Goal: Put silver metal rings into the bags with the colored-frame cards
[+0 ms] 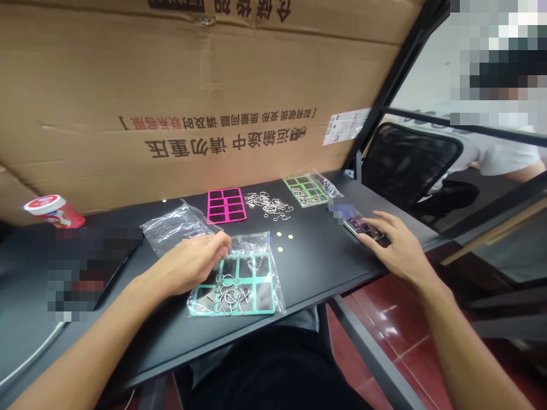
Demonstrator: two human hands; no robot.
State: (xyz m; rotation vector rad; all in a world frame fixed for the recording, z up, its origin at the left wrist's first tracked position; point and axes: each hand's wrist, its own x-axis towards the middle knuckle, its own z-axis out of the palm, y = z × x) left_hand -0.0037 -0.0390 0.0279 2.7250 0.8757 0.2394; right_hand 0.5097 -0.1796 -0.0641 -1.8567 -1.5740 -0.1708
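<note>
My left hand [194, 262] rests on the black table [316, 256], its fingers curled and pinching the top edge of a clear plastic bag [252, 267]. That bag holds a teal plastic frame [252, 279] and several metal rings [228, 296]. My right hand [391, 242] lies to the right with fingers spread flat on a phone [356, 223] near the table's right edge.
Behind lie a pink frame [226, 205], a loose pile of metal rings [269, 204], a green frame in a bag [306, 189], an empty clear bag [175, 226] and three small yellow dots [284, 239]. A red-and-white cup [53, 210] lies at the left. A cardboard wall [192, 91] stands behind. Another person sits at the far right.
</note>
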